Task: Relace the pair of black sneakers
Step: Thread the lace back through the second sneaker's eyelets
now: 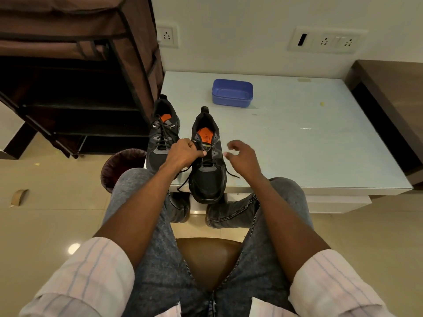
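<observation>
Two black sneakers stand on a pale glass table, toes toward the person. The left sneaker (163, 133) sits near the table's left edge w/ its lace crossed through the eyelets. The right sneaker (207, 161) is just beside it, closer to the person, toe over the table (320, 143) front edge; its upper eyelets look unlaced and the orange insole shows. Loose ends of the black lace (231, 171) hang on both sides of this shoe.

The left hand (183, 153) is over the right sneaker's tongue area, fingers curled, thumb and fingers pinching the lace there. The right hand (242, 156) hovers just right of the same shoe, fingers loosely bent and apart, holding nothing.

Further back on the table is a blue plastic box (232, 92). A dark shoe rack (75, 88) stands at left, and a bin (121, 165) on the floor below it.
</observation>
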Motion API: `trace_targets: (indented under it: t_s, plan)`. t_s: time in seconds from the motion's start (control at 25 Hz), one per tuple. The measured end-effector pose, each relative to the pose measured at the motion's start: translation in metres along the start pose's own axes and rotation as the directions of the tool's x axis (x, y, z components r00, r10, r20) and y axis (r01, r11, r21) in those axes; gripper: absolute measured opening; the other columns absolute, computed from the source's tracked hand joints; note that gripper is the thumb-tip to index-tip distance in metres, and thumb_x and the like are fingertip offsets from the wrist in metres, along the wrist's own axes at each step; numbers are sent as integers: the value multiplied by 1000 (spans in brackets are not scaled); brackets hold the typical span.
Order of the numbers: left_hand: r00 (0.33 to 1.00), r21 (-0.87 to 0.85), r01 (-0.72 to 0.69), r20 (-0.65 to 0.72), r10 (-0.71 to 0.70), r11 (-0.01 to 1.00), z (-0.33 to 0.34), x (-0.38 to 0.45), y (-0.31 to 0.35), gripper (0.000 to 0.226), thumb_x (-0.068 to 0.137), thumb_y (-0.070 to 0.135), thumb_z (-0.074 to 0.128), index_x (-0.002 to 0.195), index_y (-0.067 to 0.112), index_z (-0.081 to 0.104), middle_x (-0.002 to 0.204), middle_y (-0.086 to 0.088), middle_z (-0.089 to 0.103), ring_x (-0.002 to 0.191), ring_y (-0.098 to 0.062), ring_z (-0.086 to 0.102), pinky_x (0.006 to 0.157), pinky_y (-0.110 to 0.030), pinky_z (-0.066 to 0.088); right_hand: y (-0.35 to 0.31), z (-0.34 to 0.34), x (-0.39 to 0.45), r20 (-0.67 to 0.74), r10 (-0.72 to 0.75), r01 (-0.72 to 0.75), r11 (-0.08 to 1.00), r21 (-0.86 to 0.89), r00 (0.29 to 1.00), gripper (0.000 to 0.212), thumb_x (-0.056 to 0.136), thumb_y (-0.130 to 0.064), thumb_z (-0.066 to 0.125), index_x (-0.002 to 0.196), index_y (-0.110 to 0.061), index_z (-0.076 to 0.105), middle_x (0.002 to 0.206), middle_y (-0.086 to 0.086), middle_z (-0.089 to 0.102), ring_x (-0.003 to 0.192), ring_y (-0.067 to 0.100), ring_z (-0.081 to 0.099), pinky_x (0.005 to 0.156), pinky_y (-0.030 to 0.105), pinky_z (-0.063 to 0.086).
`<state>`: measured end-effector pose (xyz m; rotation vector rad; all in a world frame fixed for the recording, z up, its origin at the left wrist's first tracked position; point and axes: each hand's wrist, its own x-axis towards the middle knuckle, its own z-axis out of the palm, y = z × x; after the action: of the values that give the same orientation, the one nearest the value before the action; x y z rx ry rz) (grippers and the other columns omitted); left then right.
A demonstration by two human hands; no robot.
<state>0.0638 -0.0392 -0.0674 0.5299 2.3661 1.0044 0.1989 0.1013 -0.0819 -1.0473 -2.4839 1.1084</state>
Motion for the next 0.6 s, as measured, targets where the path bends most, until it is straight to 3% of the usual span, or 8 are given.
trace_targets:
  t_s: [0.08,0.16,0.24,0.32,0.36,0.4,0.48,0.6]
  plan:
    - [1000,10,-15,-6,15,1000,0,-1,-1,29,82,33,78,84,15,56,80,-5,64,69,-20,58,71,-39,54,-4,8,-2,175,-41,47,998,-30,984,18,91,-24,67,106,-16,67,99,1,68,94,21,61,94,42,48]
    - [1000,10,-19,-2,19,1000,0,-2,-1,28,83,33,77,83,16,54,79,-4,64,68,-20,57,69,-37,51,-4,5,-1,150,-18,31,996,-89,989,8,94,-19,61,91,-19,69,90,-1,68,83,19,60,93,45,49]
    - [1000,18,-14,-1,14,1000,1,-2,-1,27,85,32,75,84,17,53,82,-6,65,70,-21,57,69,-38,52,1,-6,5,-101,125,-122,992,36,987,19,94,-12,55,84,-22,68,94,-2,71,88,19,63,94,41,47]
    - [1000,46,-12,-9,12,999,1,-2,-1,26,86,33,74,86,17,54,88,-6,66,74,-21,59,71,-39,52,10,-24,15,-352,413,-311,898,311,840,18,94,-11,51,90,-17,67,104,4,71,100,25,64,96,43,47]
    - [1000,54,-11,-11,12,998,1,-2,-2,26,86,34,73,88,16,54,90,-6,66,76,-21,60,69,-37,52,13,-31,15,-418,479,-370,873,318,771,17,94,-11,51,99,-13,67,110,7,69,107,29,62,98,43,46]
    - [1000,53,-12,-5,13,999,1,-1,-3,26,87,34,73,89,16,54,92,-5,66,77,-20,61,65,-34,51,14,-31,14,-460,457,-405,889,212,761,22,92,-10,52,109,-10,65,117,9,66,114,30,58,99,42,43]
    - [1000,22,-17,13,17,1000,2,-2,-3,27,88,32,72,94,12,55,94,-5,64,77,-21,64,57,-29,49,10,-20,7,-394,183,-209,978,-24,901,37,86,-8,59,122,-11,62,126,8,62,123,29,51,104,40,36]
    - [1000,16,-24,11,24,1000,3,-3,-4,29,89,32,71,100,9,55,95,-6,65,79,-22,66,55,-28,50,-5,4,-4,33,-107,109,992,-56,994,26,90,-24,66,116,-19,67,110,-1,69,112,20,59,103,37,35]
